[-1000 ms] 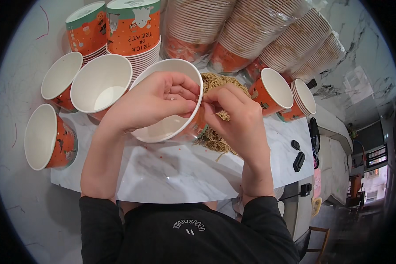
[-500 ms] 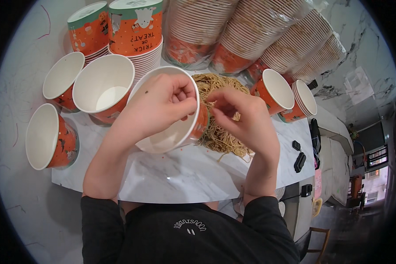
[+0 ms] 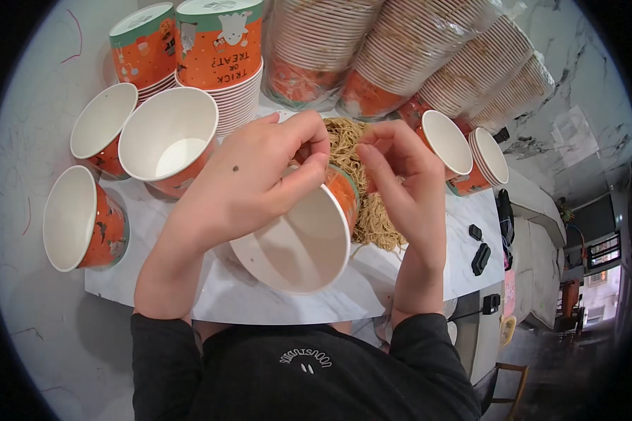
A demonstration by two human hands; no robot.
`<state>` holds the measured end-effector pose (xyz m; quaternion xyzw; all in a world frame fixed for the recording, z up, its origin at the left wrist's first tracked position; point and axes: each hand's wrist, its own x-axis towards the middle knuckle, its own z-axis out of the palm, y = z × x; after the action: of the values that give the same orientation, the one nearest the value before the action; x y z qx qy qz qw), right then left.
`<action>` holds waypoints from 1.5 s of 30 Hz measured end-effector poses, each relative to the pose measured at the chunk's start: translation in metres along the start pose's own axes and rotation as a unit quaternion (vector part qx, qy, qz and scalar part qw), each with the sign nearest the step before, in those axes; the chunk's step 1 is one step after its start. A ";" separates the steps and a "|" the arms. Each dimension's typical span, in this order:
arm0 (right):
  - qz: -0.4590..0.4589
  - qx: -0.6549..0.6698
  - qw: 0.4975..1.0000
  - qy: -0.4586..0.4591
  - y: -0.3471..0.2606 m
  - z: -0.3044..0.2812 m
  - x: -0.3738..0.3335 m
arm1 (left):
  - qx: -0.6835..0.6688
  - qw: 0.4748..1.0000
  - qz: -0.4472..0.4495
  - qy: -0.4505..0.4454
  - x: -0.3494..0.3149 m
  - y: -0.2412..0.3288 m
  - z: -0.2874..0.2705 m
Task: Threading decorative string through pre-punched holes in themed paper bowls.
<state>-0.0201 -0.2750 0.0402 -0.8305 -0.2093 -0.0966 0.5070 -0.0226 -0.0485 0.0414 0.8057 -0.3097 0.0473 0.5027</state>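
Note:
A large orange paper bucket with a white inside (image 3: 298, 245) lies tilted on the marble-look table, its mouth toward me. Over its upper rim, my left hand (image 3: 281, 165) is closed, thumb and fingers pressed together. Level with it to the right, my right hand (image 3: 404, 165) has its thumb and index finger pinched close together. Whatever either hand holds is too small or hidden to make out. Behind the bucket and between my hands lies a tangled heap of tan string (image 3: 380, 219), partly covered by my right hand.
At the left stand separate orange buckets (image 3: 70, 217) and upside-down stacks (image 3: 221, 49). Tall plastic-wrapped stacks (image 3: 400, 56) line the back. More buckets (image 3: 447, 144) sit at the right, and small black objects (image 3: 480, 258) lie near the table's right edge.
The bucket has shifted toward me and rightward, its mouth tipping nearer. Both hands have moved slightly to the right, and my right thumb and index finger have come closer together.

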 end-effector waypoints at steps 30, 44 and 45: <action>-0.204 0.083 0.952 -0.211 -0.022 0.038 -0.006 | -0.552 0.776 -0.291 -0.096 -0.033 -0.034 0.016; -0.089 0.060 0.985 -0.136 0.011 0.041 0.016 | -0.297 0.933 -0.054 0.198 -0.006 -0.016 -0.033; -0.100 0.072 0.984 -0.128 0.013 0.043 0.016 | -0.254 0.941 -0.034 0.220 -0.002 -0.014 -0.034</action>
<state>-0.0021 -0.2380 0.0162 -0.7726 -0.3603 -0.0247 0.5222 -0.0085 -0.0146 0.0468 0.6306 -0.1653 0.1257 0.7478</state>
